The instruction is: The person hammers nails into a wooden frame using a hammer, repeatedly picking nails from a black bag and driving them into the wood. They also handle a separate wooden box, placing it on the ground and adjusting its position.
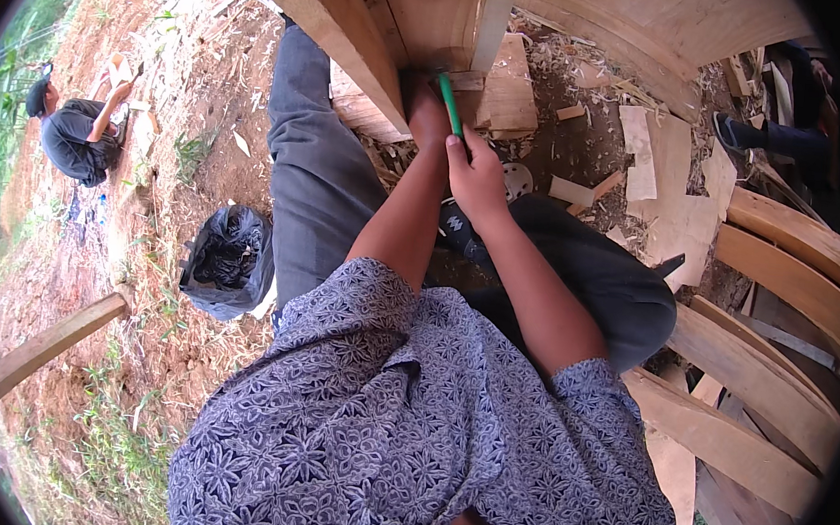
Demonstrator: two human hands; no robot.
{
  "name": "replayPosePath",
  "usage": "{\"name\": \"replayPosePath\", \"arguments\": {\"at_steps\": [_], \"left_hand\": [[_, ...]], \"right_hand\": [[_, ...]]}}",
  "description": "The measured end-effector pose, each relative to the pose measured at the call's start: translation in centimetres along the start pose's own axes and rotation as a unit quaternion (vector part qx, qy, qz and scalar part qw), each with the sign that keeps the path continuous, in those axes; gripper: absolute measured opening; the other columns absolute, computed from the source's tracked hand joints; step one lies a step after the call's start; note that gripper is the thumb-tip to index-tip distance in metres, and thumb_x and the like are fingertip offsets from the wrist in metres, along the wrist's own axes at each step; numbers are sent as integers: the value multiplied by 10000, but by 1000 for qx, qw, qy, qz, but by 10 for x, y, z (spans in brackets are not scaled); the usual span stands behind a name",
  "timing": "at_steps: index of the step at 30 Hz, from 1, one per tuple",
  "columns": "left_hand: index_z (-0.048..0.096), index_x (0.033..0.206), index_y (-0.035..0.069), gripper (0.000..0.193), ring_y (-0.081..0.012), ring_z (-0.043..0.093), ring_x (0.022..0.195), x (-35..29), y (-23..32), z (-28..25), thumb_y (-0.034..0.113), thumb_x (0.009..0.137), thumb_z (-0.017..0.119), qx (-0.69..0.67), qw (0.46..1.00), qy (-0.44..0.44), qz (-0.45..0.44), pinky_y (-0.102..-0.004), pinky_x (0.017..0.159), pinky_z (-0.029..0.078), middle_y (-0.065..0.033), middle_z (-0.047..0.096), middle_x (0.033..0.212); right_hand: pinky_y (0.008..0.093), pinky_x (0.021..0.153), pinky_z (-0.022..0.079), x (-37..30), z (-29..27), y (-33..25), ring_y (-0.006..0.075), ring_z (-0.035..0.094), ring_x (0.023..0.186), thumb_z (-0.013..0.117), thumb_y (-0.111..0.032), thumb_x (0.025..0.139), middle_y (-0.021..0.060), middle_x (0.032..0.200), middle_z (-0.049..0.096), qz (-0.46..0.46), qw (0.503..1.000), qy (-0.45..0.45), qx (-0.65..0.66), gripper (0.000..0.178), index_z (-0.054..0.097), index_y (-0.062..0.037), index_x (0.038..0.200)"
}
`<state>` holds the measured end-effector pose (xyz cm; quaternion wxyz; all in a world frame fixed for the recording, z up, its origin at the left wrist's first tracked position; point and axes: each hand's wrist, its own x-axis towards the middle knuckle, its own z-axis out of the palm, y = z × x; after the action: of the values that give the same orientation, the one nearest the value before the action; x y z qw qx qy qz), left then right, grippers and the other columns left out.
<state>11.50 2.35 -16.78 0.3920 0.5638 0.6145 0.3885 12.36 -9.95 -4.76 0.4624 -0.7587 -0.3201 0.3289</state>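
My right hand point(477, 173) is closed around the lower end of a green-handled tool point(448, 102). The far end of that handle meets dark shadow by the wood, so the tool's kind does not show. My left hand point(426, 107) reaches in just left of the handle, close under a wooden piece of furniture point(429, 16); its fingers are hidden in shadow behind a thick slanting wooden leg point(330, 28). Beneath and beside the hands lie wooden blocks point(509, 92) on the ground.
Curved wooden slats point(748, 357) are piled at my right, near thin wood sheets point(677, 189). A black bag point(228, 262) sits left of my leg. Shavings litter the soil. Another person point(80, 132) crouches at the far left; someone's shod foot point(739, 133) shows at the far right.
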Motion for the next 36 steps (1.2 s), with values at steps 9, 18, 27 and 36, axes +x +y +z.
{"name": "replayPosePath", "arguments": {"at_steps": [9,18,27,36], "left_hand": [[584,1209,18,293,-476,629,990,-13,26,-20,126,937,590,61,992,-12,109,-528,855,496,-268,661,1082],[468,1372,-119,570,-533,606,1056,-46,31,-56,-47,813,548,66,956,-95,270,-519,970,496,-348,632,1140],[690,1046,39,185,-200,693,902,-25,332,-262,140,895,656,6,793,-170,585,-337,810,535,-100,737,1026],[554,1429,68,630,-334,510,1353,95,423,-199,549,1044,425,231,788,-325,469,-412,1146,375,-201,565,1437]], "right_hand": [[244,566,391,-2,-8,10,39,434,621,536,-202,1065,-63,744,495,-12,994,4,109,389,558,-55,1424],[472,978,485,-10,-5,63,429,630,1145,470,-338,1024,235,1201,682,80,996,39,-32,433,591,-130,1384],[453,773,537,-18,-6,87,361,667,859,467,-378,1036,184,969,700,134,990,38,-19,397,602,-175,1349],[420,659,555,3,-11,126,310,678,708,513,-493,1013,151,759,659,182,983,2,-15,519,628,13,1031]]}}
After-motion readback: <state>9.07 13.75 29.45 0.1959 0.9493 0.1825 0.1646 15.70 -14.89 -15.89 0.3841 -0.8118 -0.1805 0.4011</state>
